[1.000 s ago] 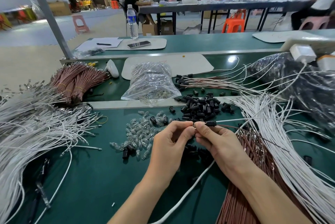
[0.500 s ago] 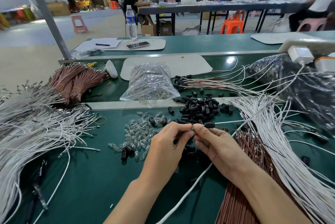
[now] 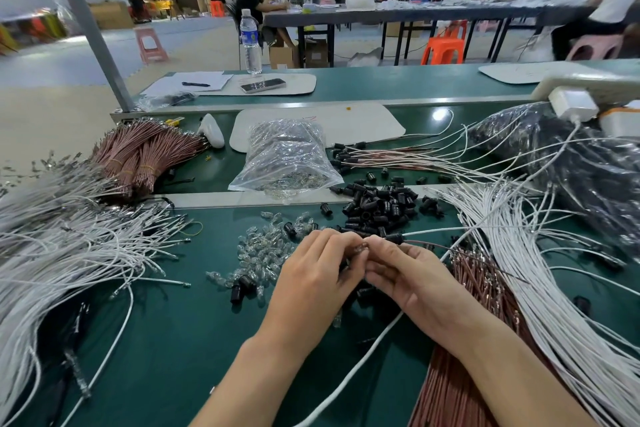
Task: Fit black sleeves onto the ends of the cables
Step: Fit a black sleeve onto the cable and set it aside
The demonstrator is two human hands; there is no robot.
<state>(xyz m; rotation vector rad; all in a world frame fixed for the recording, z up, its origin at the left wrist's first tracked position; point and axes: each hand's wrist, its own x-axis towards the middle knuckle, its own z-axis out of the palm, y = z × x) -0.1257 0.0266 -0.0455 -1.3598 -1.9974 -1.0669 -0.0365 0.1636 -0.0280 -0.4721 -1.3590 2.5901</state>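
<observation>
Sleeve-fitting under way: pinching cable [image 3: 437, 245] tip with left hand [image 3: 317, 276], gripping same cable beside black sleeve [image 3: 394, 238] with right hand [image 3: 417, 279]. Next, probably: sliding sleeve squarely over tip.

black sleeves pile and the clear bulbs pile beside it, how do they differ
The black sleeves are opaque and dark; the clear bulbs are see-through. The sleeves are heaped thick, partly over the metal strip; the bulbs are spread thin, with a few sleeves mixed in. The sleeves lie farther from the person, the bulbs nearer and to the left. Both are loose small parts on the green mat.
</observation>
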